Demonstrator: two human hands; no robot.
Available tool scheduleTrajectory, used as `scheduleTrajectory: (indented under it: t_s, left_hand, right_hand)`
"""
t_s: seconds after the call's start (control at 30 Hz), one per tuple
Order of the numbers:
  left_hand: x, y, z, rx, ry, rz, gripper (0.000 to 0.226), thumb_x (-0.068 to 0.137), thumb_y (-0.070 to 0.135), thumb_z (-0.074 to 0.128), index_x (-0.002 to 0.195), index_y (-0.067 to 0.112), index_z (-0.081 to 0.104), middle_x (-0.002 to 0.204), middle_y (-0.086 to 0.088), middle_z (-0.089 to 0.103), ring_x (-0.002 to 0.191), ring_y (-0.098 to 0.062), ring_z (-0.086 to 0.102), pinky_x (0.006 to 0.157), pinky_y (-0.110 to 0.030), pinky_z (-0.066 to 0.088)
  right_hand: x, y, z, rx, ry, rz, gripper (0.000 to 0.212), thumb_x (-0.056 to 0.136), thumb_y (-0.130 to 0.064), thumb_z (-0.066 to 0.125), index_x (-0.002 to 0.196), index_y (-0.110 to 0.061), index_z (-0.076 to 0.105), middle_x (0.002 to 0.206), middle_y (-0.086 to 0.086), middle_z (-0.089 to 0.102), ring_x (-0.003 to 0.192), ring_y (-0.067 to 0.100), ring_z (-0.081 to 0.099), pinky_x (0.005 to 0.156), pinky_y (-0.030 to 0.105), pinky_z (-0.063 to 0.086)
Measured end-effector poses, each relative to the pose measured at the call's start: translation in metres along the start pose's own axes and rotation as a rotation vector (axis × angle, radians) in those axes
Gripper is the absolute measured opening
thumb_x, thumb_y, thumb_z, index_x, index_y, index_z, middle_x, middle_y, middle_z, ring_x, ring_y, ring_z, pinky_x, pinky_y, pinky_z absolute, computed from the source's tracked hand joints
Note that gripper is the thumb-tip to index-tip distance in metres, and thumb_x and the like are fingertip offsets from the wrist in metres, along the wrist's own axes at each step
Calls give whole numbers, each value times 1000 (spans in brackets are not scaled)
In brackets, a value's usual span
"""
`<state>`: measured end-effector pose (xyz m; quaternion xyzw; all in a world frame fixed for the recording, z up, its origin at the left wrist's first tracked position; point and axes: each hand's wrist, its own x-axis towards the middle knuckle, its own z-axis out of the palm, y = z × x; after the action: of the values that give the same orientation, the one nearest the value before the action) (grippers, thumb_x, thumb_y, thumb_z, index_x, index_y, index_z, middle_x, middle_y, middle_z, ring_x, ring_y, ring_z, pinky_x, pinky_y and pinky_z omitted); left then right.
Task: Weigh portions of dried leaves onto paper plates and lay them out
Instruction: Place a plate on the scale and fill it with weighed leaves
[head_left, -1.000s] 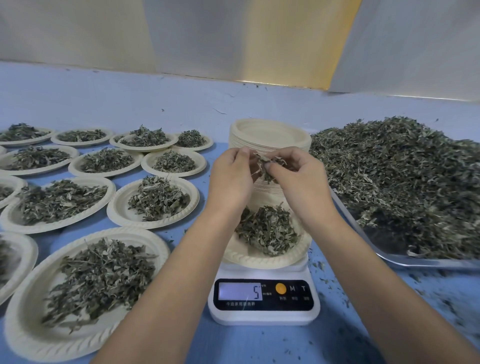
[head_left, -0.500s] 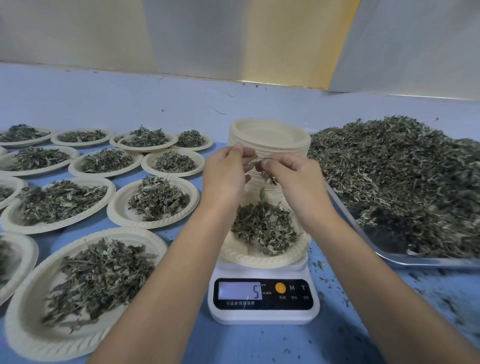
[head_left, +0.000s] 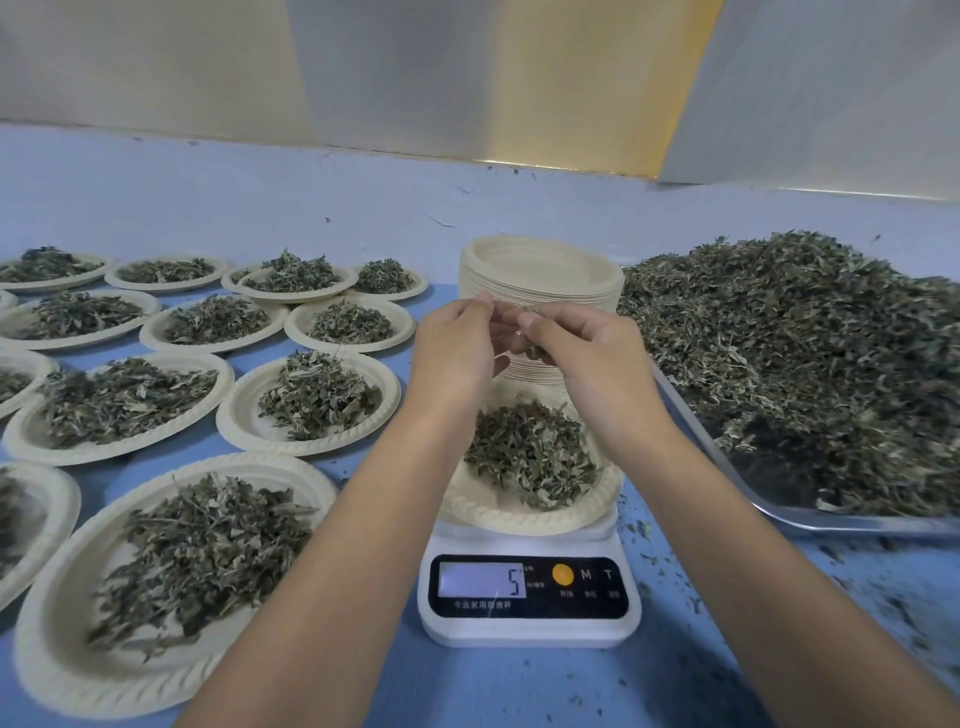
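A paper plate (head_left: 498, 512) with a small heap of dried leaves (head_left: 530, 457) sits on a white digital scale (head_left: 527, 597) whose display reads 5. Both my hands hover above that plate with their fingertips together. My right hand (head_left: 587, 358) pinches a few dried leaves. My left hand (head_left: 457, 348) touches the same bit with its fingertips; the fingers are blurred. The large pile of dried leaves (head_left: 800, 358) lies on a metal tray (head_left: 852, 522) to the right.
A tall stack of empty paper plates (head_left: 540, 275) stands just behind my hands. Several filled plates (head_left: 306, 400) cover the blue table (head_left: 311, 202) on the left, the nearest one (head_left: 156, 571) at the front. Leaf crumbs lie scattered right of the scale.
My hands have drawn closer together, and fewer leaves show between the fingers than before. The scale still reads 5.
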<state>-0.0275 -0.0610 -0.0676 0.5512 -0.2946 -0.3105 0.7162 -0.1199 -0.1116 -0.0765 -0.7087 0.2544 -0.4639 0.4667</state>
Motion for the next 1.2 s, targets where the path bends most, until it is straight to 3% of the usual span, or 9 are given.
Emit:
scheduleTrajectory:
  t_s: [0.1, 0.2, 0.33, 0.53, 0.67, 0.77, 0.9, 1.0, 1.2]
  left_hand:
    - [0, 0, 0, 3, -11, 4, 33, 99, 16, 39, 77, 12, 62, 71, -2, 66, 66, -12, 61, 72, -26, 52]
    - [-1, 1, 0, -14, -14, -1, 31, 99, 15, 40, 77, 11, 61, 75, -5, 66, 68, -15, 61, 73, -27, 53]
    - [-1, 1, 0, 2, -23, -6, 27, 99, 15, 40, 81, 10, 61, 88, -11, 67, 78, -19, 62, 71, -27, 51]
    - [-1, 1, -1, -5, -22, -4, 26, 96, 11, 40, 84, 8, 63, 68, -2, 62, 65, -13, 61, 64, -22, 52]
    - [0, 2, 0, -25, -11, -25, 21, 95, 9, 45, 98, 3, 65, 79, -4, 66, 68, -12, 64, 72, -23, 54]
    - [-1, 2, 0, -6, -5, -26, 13, 92, 14, 53, 93, 7, 65, 81, -4, 67, 73, -14, 64, 74, -26, 55]
    - [-3, 3, 0, 18, -22, -55, 18, 90, 27, 58, 89, 10, 65, 76, -4, 66, 62, -16, 59, 58, -25, 51]
    - [-1, 5, -1, -3, -30, -53, 24, 91, 33, 54, 91, 12, 66, 81, 0, 73, 72, -12, 67, 79, -30, 53]
    - [-2, 6, -2, 7, -41, -55, 34, 94, 37, 44, 81, 15, 66, 72, 5, 73, 68, -9, 69, 82, -30, 50]
  right_hand:
    - [1, 2, -1, -7, -3, -5, 14, 89, -9, 61, 83, -3, 73, 65, -9, 68, 67, 2, 60, 75, 23, 49]
    - [1, 2, -1, -33, -16, -30, 16, 89, -11, 63, 78, -15, 74, 62, -6, 64, 64, 4, 55, 69, 25, 46]
    - [0, 2, -1, -6, -39, -50, 24, 89, -10, 64, 74, -28, 72, 60, -5, 61, 57, 0, 53, 62, 16, 46]
    - [1, 3, -1, 19, -49, -11, 16, 90, -10, 59, 84, -4, 73, 64, -8, 67, 63, 0, 59, 66, 14, 47]
    - [2, 4, -2, 37, -68, -5, 17, 90, -8, 59, 83, -12, 73, 74, -3, 72, 69, 2, 64, 69, 16, 49]
    - [1, 5, -1, 64, -62, 3, 19, 89, -5, 58, 86, -15, 73, 78, -6, 74, 73, 2, 67, 68, 13, 48]
    - [2, 5, -1, 69, -57, 17, 22, 89, 0, 53, 88, -9, 74, 81, 1, 74, 73, 6, 68, 69, 15, 50]
    - [3, 6, -2, 46, -21, 27, 22, 89, 1, 52, 91, -5, 73, 83, 3, 73, 71, 6, 65, 69, 15, 50]
    - [4, 7, -2, 1, 3, 42, 23, 89, -1, 52, 88, -8, 73, 77, -3, 70, 71, 8, 61, 69, 18, 49]
